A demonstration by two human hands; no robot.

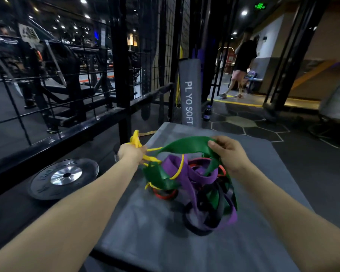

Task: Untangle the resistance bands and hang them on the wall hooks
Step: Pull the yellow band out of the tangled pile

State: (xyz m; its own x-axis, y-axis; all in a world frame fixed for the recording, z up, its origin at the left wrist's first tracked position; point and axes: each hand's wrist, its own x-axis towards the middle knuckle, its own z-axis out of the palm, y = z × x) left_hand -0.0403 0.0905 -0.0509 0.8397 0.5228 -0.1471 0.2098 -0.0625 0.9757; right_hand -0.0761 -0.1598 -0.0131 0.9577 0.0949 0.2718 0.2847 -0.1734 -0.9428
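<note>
A tangle of resistance bands lies on a grey padded box (137, 228): a wide green band (186, 144), a purple band (186, 178), a thin yellow band (178, 169), a red band (165, 196) and a black band (208, 216) wound through each other. My left hand (131, 153) grips a bunch of the yellow band, which sticks up out of the fist. My right hand (229, 154) pinches the green band's upper edge and lifts it above the pile. No wall hooks are visible.
A black weight plate (64, 177) lies on the floor left of the box. A black wire fence (98, 79) runs along the left. A grey PLYO SOFT pad (189, 95) stands behind the box, a bottle (207, 112) beside it. A person (241, 61) walks far right.
</note>
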